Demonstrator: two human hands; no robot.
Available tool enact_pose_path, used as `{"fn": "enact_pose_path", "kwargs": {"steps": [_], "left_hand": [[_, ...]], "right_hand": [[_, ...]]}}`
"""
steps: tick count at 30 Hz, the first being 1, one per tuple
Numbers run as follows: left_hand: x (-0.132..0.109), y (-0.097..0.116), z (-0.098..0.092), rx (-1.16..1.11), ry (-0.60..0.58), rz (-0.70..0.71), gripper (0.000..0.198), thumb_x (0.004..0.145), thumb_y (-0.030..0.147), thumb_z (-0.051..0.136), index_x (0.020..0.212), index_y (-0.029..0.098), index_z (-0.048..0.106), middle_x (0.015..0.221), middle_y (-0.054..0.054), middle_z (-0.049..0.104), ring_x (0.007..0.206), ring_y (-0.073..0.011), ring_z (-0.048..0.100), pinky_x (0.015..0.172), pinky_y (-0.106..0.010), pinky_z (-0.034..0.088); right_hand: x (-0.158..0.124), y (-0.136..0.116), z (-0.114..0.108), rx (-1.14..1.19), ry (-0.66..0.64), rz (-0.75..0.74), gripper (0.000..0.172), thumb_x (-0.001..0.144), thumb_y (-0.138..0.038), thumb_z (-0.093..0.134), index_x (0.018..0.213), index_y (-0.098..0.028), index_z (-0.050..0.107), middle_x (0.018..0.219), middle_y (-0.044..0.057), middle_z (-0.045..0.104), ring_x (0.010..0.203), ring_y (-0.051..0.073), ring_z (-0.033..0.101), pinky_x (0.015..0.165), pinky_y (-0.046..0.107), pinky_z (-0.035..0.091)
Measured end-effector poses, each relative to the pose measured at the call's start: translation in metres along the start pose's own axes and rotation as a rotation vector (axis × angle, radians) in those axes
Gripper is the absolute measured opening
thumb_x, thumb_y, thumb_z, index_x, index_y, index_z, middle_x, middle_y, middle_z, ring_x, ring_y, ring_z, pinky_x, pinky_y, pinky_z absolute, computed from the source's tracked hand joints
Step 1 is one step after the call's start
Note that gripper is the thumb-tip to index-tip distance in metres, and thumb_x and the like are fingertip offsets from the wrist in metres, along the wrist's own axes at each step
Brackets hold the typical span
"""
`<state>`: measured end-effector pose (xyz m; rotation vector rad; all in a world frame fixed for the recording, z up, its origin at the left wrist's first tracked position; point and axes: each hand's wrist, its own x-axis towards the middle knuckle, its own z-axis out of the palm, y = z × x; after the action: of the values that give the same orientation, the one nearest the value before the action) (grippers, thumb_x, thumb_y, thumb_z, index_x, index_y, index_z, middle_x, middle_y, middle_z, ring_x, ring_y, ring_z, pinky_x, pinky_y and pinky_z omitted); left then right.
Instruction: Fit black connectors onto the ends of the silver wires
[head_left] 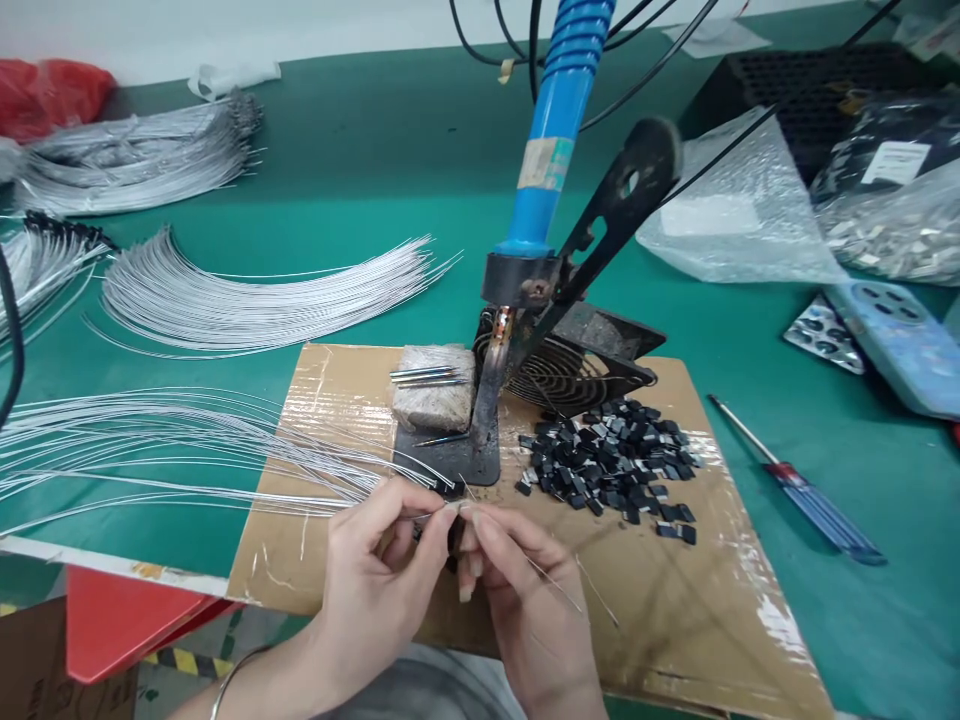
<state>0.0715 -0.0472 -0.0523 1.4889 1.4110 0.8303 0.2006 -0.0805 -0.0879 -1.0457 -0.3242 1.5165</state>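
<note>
My left hand [390,560] is closed in a pinch on a thin wire near the front middle of the cardboard. Pressed close beside it, my right hand [525,590] pinches the wire too, and fine wire ends [559,583] stick out past its fingers. A fan of thin white wires [315,460] comes in from the left up to my left hand. Small black parts show behind and between my fingers, mostly hidden. Just beyond my hands stands a soldering iron [536,180] with a blue handle, pointing downward in a black stand [600,220].
Several small black connectors [607,460] lie heaped on the cardboard [660,620], in front of a small fan [577,370]. A wrapped block [435,390] carries thin metal rods. Bundled wires [262,300] lie left; a screwdriver [802,485] and phone [900,340] lie right.
</note>
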Motion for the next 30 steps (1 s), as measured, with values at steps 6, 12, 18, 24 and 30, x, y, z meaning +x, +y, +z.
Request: {"fn": "enact_pose_path", "kwargs": {"steps": [6, 12, 18, 24, 30], "left_hand": [[0.008, 0.007, -0.004, -0.096, 0.013, -0.099, 0.009, 0.090, 0.023, 0.064, 0.085, 0.017, 0.068, 0.069, -0.002, 0.065, 0.055, -0.0103, 0.052, 0.048, -0.020, 0.038], [0.012, 0.016, -0.004, -0.105, 0.012, -0.100, 0.011, 0.086, 0.023, 0.065, 0.079, 0.015, 0.070, 0.067, -0.002, 0.065, 0.053, -0.0092, 0.050, 0.047, -0.019, 0.037], [0.013, 0.017, -0.005, -0.096, -0.001, -0.119, 0.013, 0.086, 0.023, 0.065, 0.075, 0.015, 0.068, 0.065, -0.001, 0.063, 0.053, -0.0090, 0.048, 0.049, -0.019, 0.036], [0.013, 0.012, -0.005, -0.140, 0.017, -0.088, 0.012, 0.087, 0.022, 0.065, 0.077, 0.017, 0.070, 0.066, 0.000, 0.063, 0.055, -0.0092, 0.047, 0.049, -0.019, 0.035], [0.010, 0.011, -0.006, -0.130, 0.020, -0.083, 0.012, 0.086, 0.021, 0.066, 0.075, 0.017, 0.070, 0.065, 0.000, 0.063, 0.056, -0.0089, 0.047, 0.050, -0.019, 0.034]], "right_hand": [[0.001, -0.028, -0.029, -0.662, 0.304, -0.390, 0.016, 0.083, -0.037, 0.078, 0.095, -0.028, 0.083, 0.089, 0.005, 0.074, 0.060, 0.014, 0.065, 0.057, 0.027, 0.056], [0.015, -0.037, -0.048, -1.235, 0.238, -0.757, 0.014, 0.086, -0.025, 0.075, 0.100, -0.026, 0.079, 0.083, 0.004, 0.073, 0.064, 0.016, 0.063, 0.066, 0.031, 0.055], [0.024, -0.031, -0.046, -1.538, 0.163, -1.011, 0.012, 0.097, -0.020, 0.063, 0.099, -0.012, 0.072, 0.088, 0.007, 0.072, 0.076, 0.018, 0.065, 0.078, 0.033, 0.054], [0.025, -0.033, -0.043, -1.563, 0.168, -1.060, 0.012, 0.098, -0.013, 0.059, 0.099, -0.009, 0.071, 0.088, 0.009, 0.070, 0.076, 0.017, 0.065, 0.078, 0.031, 0.053], [0.025, -0.034, -0.042, -1.575, 0.178, -1.066, 0.008, 0.096, -0.015, 0.064, 0.097, -0.011, 0.071, 0.088, 0.008, 0.072, 0.076, 0.017, 0.066, 0.078, 0.029, 0.053]]}}
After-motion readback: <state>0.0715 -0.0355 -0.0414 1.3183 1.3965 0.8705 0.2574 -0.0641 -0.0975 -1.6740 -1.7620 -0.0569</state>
